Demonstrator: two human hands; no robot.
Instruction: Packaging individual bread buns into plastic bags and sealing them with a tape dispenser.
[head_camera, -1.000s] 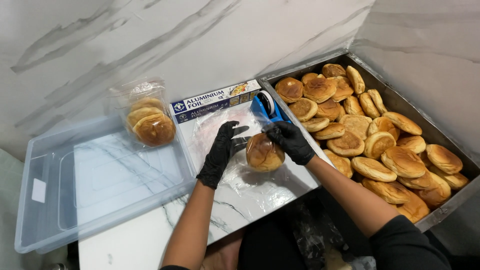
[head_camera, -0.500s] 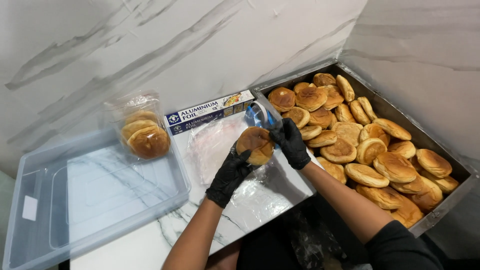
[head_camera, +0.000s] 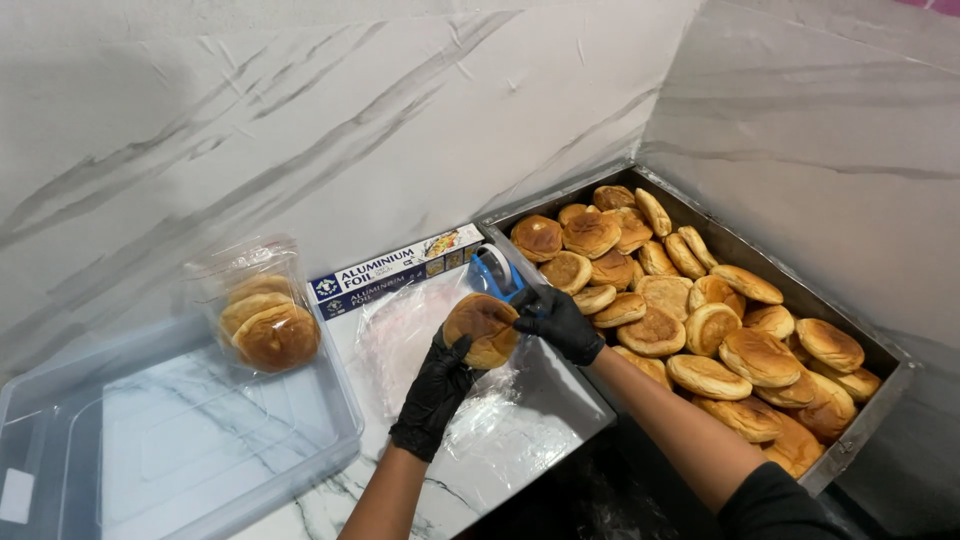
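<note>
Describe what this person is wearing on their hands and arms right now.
Both the left hand and the right hand wear snug black disposable gloves, smooth and slightly glossy, ending at the wrist. The left forearm is bare below the glove cuff. The right forearm is bare too, up to a dark sleeve at the upper arm. No watch, jewellery or markings show.

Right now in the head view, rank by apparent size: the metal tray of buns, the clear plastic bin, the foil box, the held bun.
1-2. Clear plastic bin and metal bun tray: similar, bin cropped.
3. Long foil box.
4. Round brown bun in left hand.
</note>
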